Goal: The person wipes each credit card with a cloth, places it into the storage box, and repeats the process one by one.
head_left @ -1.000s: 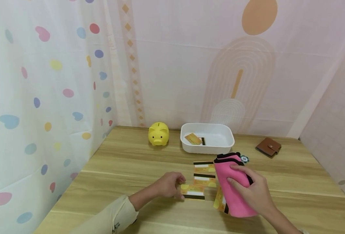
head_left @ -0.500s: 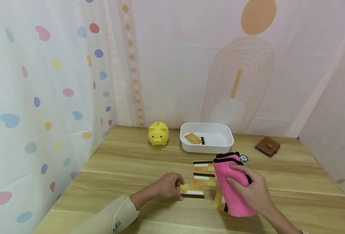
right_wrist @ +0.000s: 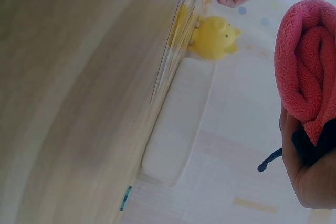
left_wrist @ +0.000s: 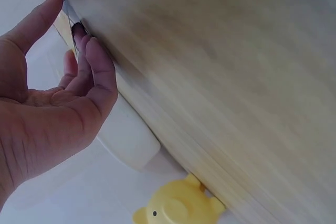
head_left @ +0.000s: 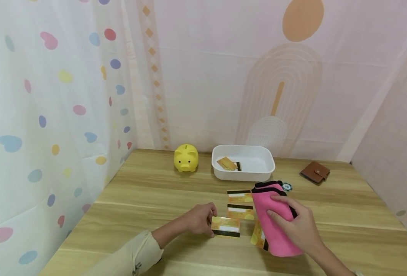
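Observation:
My left hand (head_left: 199, 219) pinches a yellow card (head_left: 225, 227) with a black stripe by its left edge, between thumb and fingers. In the left wrist view that card shows only as a thin sliver at the fingertips. My right hand (head_left: 301, 226) grips a folded pink cloth (head_left: 275, 237) with black trim, its thumb and a finger across the front; the fuzzy roll of the cloth (right_wrist: 299, 61) fills the right side of the right wrist view. Two more striped cards, an upper card (head_left: 238, 196) and a lower card (head_left: 240, 212), lie nearby. Another card (head_left: 257, 237) is partly hidden behind the cloth.
Behind the cards stands a white tray (head_left: 241, 176) holding an orange card (head_left: 227, 163) and a striped one. A yellow piggy bank (head_left: 186, 159) is left of it. At right lie a brown wallet (head_left: 315, 173) and a poker chip (head_left: 287, 186), close to the cloth.
The card in my left hand has shifted slightly and tilted, its near edge now lower in view. The right hand and cloth hold still.

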{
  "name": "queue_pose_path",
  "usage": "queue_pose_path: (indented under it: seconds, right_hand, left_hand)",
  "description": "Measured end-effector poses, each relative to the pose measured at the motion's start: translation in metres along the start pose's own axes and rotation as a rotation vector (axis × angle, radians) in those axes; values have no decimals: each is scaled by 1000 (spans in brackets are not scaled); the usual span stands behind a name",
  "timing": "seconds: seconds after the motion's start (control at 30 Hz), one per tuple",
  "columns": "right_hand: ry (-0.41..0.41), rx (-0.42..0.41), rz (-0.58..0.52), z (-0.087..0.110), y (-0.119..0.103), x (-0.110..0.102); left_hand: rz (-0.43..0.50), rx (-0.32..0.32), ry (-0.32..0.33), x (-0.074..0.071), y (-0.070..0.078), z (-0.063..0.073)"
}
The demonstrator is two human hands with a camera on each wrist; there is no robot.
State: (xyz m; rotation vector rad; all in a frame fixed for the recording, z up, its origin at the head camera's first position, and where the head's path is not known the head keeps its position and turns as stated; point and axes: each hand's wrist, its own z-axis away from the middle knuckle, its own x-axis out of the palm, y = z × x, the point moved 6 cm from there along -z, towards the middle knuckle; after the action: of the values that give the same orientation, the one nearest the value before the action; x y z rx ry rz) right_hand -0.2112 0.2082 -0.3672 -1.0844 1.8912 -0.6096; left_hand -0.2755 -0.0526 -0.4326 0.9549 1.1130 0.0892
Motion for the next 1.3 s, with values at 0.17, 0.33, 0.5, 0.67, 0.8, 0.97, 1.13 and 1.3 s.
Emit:
queue_pose_path:
  seconds: [0.17,0.33,0.5,0.67,0.8,0.97,1.13,1.3]
  right_hand:
    - [-6,16,-12,0,1,0]
    - [2,25,-1,1,4,-1]
    - [-1,31,-12,1,4,0]
    - [-4,38,-21,2,4,1]
    - [-4,35,-21,2,2,2]
    - [0,30,-21,1,0,1]
    - [7,23,-23,2,-3,0]
    - [2,14,-40,3,-7,1]
  left_hand:
    - [52,-15,9,-3,-2,0]
    - [97,-31,16,-6,-4,-2]
    - [201,-72,13,-8,-7,-4]
    - [291,-88,33,-8,-7,-4]
    - [382,-82,58,-8,-5,-4]
    - [464,-54,82,-8,-1,-6]
    - [464,-9,117,-9,5,-8]
    - [508,12,159,-16,12,-9]
